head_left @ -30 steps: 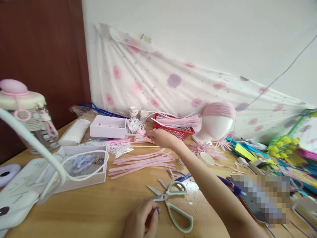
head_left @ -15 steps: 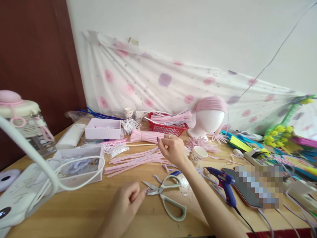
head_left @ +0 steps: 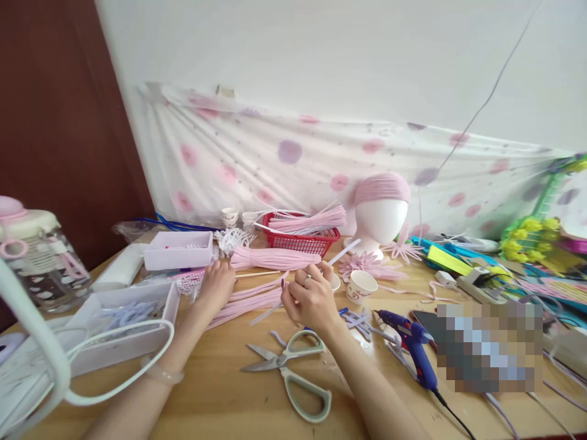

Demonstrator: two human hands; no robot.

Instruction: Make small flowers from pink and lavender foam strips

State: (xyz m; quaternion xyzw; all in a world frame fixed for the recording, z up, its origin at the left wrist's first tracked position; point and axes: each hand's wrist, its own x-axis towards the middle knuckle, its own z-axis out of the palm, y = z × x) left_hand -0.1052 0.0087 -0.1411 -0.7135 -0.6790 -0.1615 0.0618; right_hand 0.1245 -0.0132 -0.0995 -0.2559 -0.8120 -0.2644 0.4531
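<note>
Wooden table [head_left: 220, 391], cluttered. A spotted cloth [head_left: 284, 159] hangs on the wall behind it.

Foam head [head_left: 380, 220] at the back, right of centre, with a pink band wound round its crown. Clear tray [head_left: 123, 318] at near left and white box [head_left: 178, 250] beyond it. Red basket [head_left: 300, 242] just left of the foam head, pink stems lying across its rim. Tied bundle [head_left: 270, 258] of pink stems lies flat in front of the basket.

Loose pink stems [head_left: 257, 299] are fanned on the table between the two hands. Left hand [head_left: 215, 286] lies palm down on the far end of this fan, fingers curled onto it. Cannot tell whether it grips any.

Right hand [head_left: 312, 299] is raised just right of the fan, thumb and first fingers pinched together on a single pale stem [head_left: 343, 252]. The stem runs slantwise through the pinch. Its long end points up and right toward the foam head, and its short end sticks out down and left past the fingertips [head_left: 288, 293], over the loose stems.

Scissors [head_left: 288, 366] lie open just in front of the right hand. Blue glue gun [head_left: 415, 345] lies beside the right forearm. Paper cup [head_left: 360, 287] stands upright just right of the right hand.
</note>
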